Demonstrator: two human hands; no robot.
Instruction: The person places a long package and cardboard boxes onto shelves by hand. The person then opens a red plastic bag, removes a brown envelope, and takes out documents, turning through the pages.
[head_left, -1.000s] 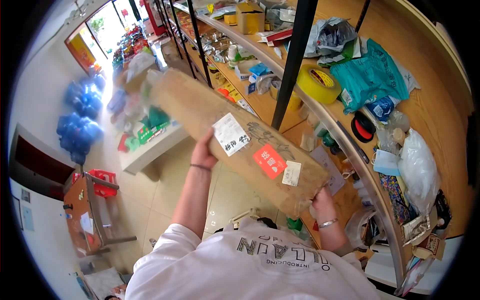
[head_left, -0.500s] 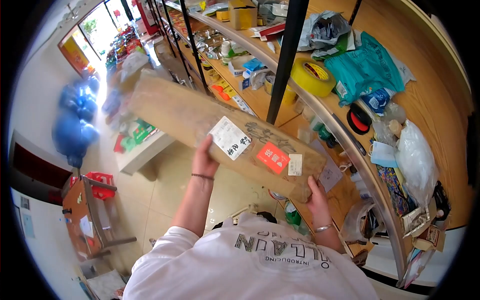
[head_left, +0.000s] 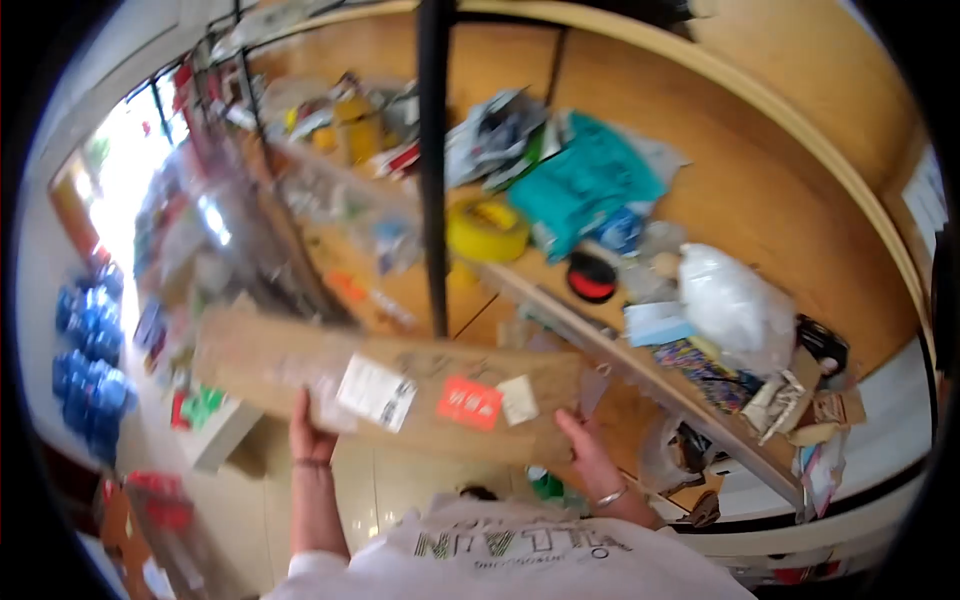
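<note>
Brown, oblong cardboard box (head_left: 426, 405), clamped in your grip: left hand (head_left: 312, 432) at the lower edge, right hand (head_left: 588, 450) at one end.

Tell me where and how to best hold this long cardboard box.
I'd grip the cardboard box at two well-spaced spots, coming from the body side: left hand on the near long edge, left of the white label, and right hand at the right end. It's long, so a single hold might let it tip, and its near edge faces you.
</note>
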